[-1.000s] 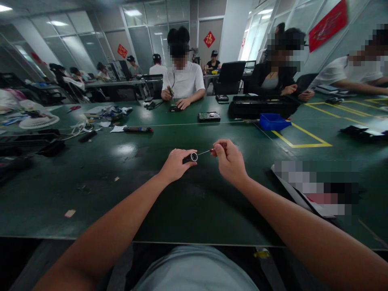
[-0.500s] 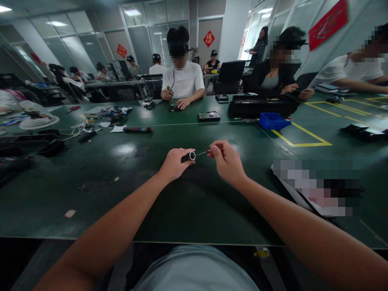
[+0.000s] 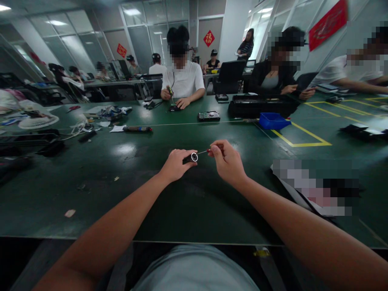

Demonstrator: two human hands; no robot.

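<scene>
My left hand [image 3: 175,165] grips a short black cylinder [image 3: 188,159] with a bright, silver-rimmed round end, which looks like a small flashlight. That rimmed end faces right and toward me. In my right hand [image 3: 226,159] is a thin screwdriver [image 3: 207,150] with a red handle, pinched between thumb and fingers. Its metal shaft points left, and the tip reaches the edge of the rim; whether it touches cannot be made out. Both hands are held over the green table [image 3: 194,210].
Beyond my hands lie a hard drive [image 3: 209,116], a blue bin [image 3: 273,121] and a long black tray [image 3: 263,106]. A pen-shaped tool [image 3: 138,129] and cables [image 3: 79,130] lie to the left. A co-worker [image 3: 183,81] sits opposite, holding a tool.
The black cylinder has shifted slightly right, and its rimmed end has turned more toward me. My right hand has barely moved. A person standing in the background has shifted left.
</scene>
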